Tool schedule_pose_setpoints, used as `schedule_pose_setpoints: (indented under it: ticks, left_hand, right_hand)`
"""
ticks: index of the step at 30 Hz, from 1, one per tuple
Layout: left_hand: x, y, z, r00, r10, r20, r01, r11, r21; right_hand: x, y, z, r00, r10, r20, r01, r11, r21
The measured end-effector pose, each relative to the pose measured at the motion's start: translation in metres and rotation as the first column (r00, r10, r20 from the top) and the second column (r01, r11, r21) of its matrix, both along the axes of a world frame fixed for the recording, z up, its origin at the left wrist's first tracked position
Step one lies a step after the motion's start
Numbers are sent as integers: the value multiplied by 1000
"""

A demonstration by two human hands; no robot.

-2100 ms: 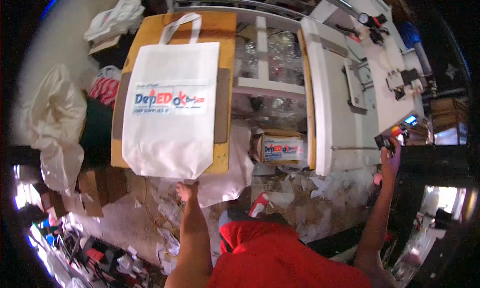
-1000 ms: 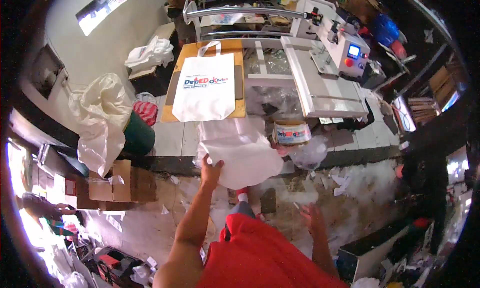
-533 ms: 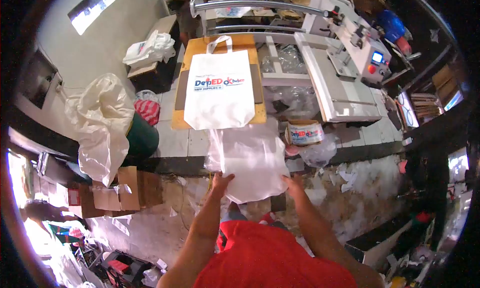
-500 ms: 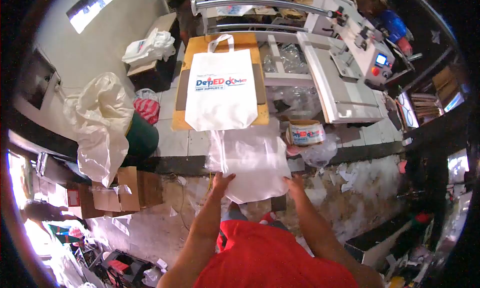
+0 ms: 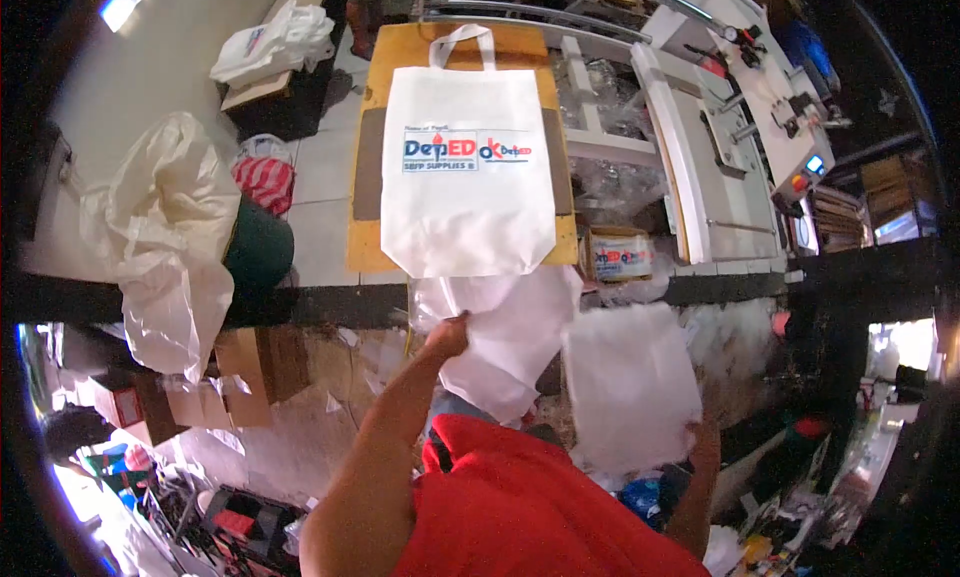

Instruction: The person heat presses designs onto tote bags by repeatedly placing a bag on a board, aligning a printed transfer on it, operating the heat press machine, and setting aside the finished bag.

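In the head view, your printed tote bag (image 5: pixel 467 207) lies flat on the wooden board (image 5: pixel 365 247), handles toward the far edge, base slightly past the near one. Scrap-strewn floor (image 5: pixel 300 447) gives you room between your left arm and the open carton (image 5: pixel 265 372). Farther left stands the green bin (image 5: pixel 262 249), a pale sack (image 5: pixel 175 217) beside it. Right of the board, a printed box (image 5: pixel 620 257) sits low, near the heat press (image 5: pixel 725 202). Your left hand (image 5: pixel 452 334) reaches forward, closed on the left side of the hanging white fabric (image 5: pixel 520 332); your right hand (image 5: pixel 705 445), blurred and out sideways, grips the blank white cloth piece (image 5: pixel 635 382) by its lower right edge.
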State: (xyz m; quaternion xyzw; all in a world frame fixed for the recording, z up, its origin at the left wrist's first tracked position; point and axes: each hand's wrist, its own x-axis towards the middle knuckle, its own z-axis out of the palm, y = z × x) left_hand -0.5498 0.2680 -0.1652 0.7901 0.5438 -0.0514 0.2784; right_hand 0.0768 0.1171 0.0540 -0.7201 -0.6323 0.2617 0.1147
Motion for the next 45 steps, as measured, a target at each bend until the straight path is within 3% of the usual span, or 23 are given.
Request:
schedule_pose_setpoints:
  ticks: [1, 2, 6, 8, 10, 12, 13, 14, 15, 16, 17, 20, 24, 26, 29, 30, 31, 32, 34, 36, 38, 41, 45]
  left_hand:
    - [13, -3, 28, 886, 356, 299, -334, 935, -124]
    - [23, -10, 12, 912, 141, 386, -168, 985, 39]
    - [58, -4, 101, 960, -223, 171, 218, 975, 50]
    - [62, 5, 50, 925, -159, 345, 100, 978, 182]
    - [50, 29, 64, 918, 77, 388, -42, 994, -98]
    - [36, 34, 35, 825, 200, 528, -239, 971, 5]
    - [29, 38, -22, 815, 113, 569, -314, 911, 268]
    - [25, 39, -22, 870, 316, 379, -403, 899, 174]
    - [20, 37, 0, 728, 495, 474, -580, 813, 41]
    - [13, 36, -8, 781, 522, 342, -591, 796, 134]
    - [2, 39, -49, 631, 695, 344, -724, 687, -61]
    - [15, 31, -11, 375, 881, 289, -889, 430, -157]
    - [31, 42, -62, 273, 932, 236, -958, 285, -18]
    - [51, 32, -44, 167, 955, 246, -985, 154, 73]
    - [94, -6, 37, 437, 878, 197, -868, 354, 348]
    - [103, -17, 19, 539, 819, 197, -841, 514, 168]
    - [121, -35, -12, 584, 742, 331, -789, 615, 14]
    - [152, -46, -100, 591, 793, 148, -776, 609, -165]
    - [204, -101, -8, 288, 903, 319, -278, 397, -875]
    - [239, -118, 54, 156, 979, 133, 120, 115, -986]
    - [251, -116, 110, 135, 988, 72, 296, 29, -955]
    - [227, -83, 178, 92, 931, 353, 106, 343, -933]
    - [142, -18, 325, 122, 533, 837, -258, 832, -492]
  right_hand:
    - [13, -17, 8, 944, -289, -161, 287, 957, -36]
    - [26, -37, 15, 780, -551, -297, 543, 832, -119]
    - [98, -116, -8, 940, -226, -255, 228, 973, -23]
    - [99, -133, -10, 957, -267, -115, 253, 960, -121]
    - [99, -150, -19, 954, -299, 18, 296, 932, -208]
    - [127, -176, -43, 941, -331, 76, 339, 911, -233]
    - [166, -204, -64, 985, 171, -3, -170, 979, -110]
    - [190, -230, -77, 774, 633, -2, -632, 774, 34]
    - [154, -228, -59, 961, 270, -55, -274, 923, -270]
    - [123, -231, -47, 865, -501, -39, 412, 751, -516]
    - [73, -223, -21, 467, -882, 69, 791, 382, -478]
    - [192, -358, -137, 872, -488, 35, 485, 855, -182]
    - [116, -317, -30, 568, -814, -120, 738, 568, -363]
    - [134, -324, -34, 881, -359, 309, 444, 852, -276]
    - [146, -302, -85, 946, -312, 90, 300, 946, 126]
    - [81, -241, -18, 712, -622, -326, 605, 779, -163]
    - [63, -212, -29, 847, -531, -26, 530, 848, -17]
    - [49, -185, -33, 886, -462, -47, 464, 884, 51]
    - [-8, -116, -9, 877, -439, -196, 453, 891, 30]
    - [-67, -63, 50, 816, -470, -335, 479, 876, -61]
    - [-97, -32, 92, 776, -461, -430, 490, 870, -50]
    - [-117, 0, 152, 705, -140, -695, 368, 910, 190]
    - [-147, 42, 222, 546, 50, -837, 306, 917, 255]
